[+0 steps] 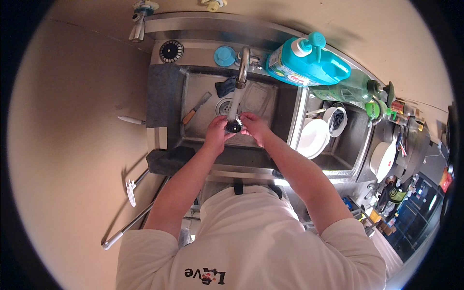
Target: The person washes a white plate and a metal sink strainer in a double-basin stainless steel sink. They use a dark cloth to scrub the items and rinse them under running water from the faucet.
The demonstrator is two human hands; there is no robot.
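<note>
Over the left sink basin (203,132), my left hand (217,134) and my right hand (256,127) hold a small round piece (233,126) between them. It has a black face and a shiny part; it looks like a sink strainer, but the fingers partly cover it. Water (236,103) runs onto it from the metal faucet (245,63). Beyond my hands, on the basin floor, are the drain (223,107), a dark cloth (225,87) and a clear plastic tray or lid (258,97). A knife with a wooden handle (195,108) lies left of the drain.
A black-and-metal strainer (171,51) and a blue round lid (224,56) sit on the back ledge. Large turquoise (308,63) and green (344,87) bottles stand behind the divider. The right basin (344,152) holds white bowls (313,137). A dark cloth (170,160) drapes the front-left edge.
</note>
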